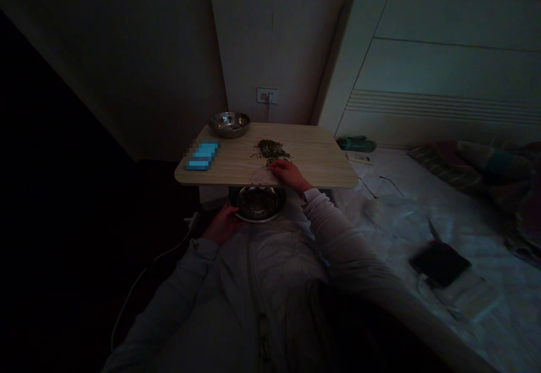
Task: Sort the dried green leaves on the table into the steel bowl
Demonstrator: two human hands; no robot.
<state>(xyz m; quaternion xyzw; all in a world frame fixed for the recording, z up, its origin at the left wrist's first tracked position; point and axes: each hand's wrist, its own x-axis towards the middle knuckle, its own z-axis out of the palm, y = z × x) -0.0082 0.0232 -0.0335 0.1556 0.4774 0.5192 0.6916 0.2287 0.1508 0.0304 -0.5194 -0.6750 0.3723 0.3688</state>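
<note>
Closest to the camera, the left forearm comes up from the lower left in a pale sleeve, bent in toward the middle. The left hand (222, 225) has its fingers wrapped on the near left side of a shiny round metal bowl (258, 220), thumb at the rim, so it's got a grip on that. The bowl's mouth faces up, and its far side tucks under the front edge of a light wood-grain table with rounded corners (321, 156).

The right forearm reaches in from the lower right, and the right hand (291, 174) is over the table, knuckles up, fingers bunched and pointing left. It's pretty dark, so I can't tell if they're pinching anything. Next to the fingertips there's a thin see-through rounded sheet (261, 177) lying at the near edge.

Just past that hand is a loose heap of small green bits (271, 149), long axis slanting from far left to near right, with strays around it. A second round metal bowl (229, 131) stands at the far left corner.
</note>
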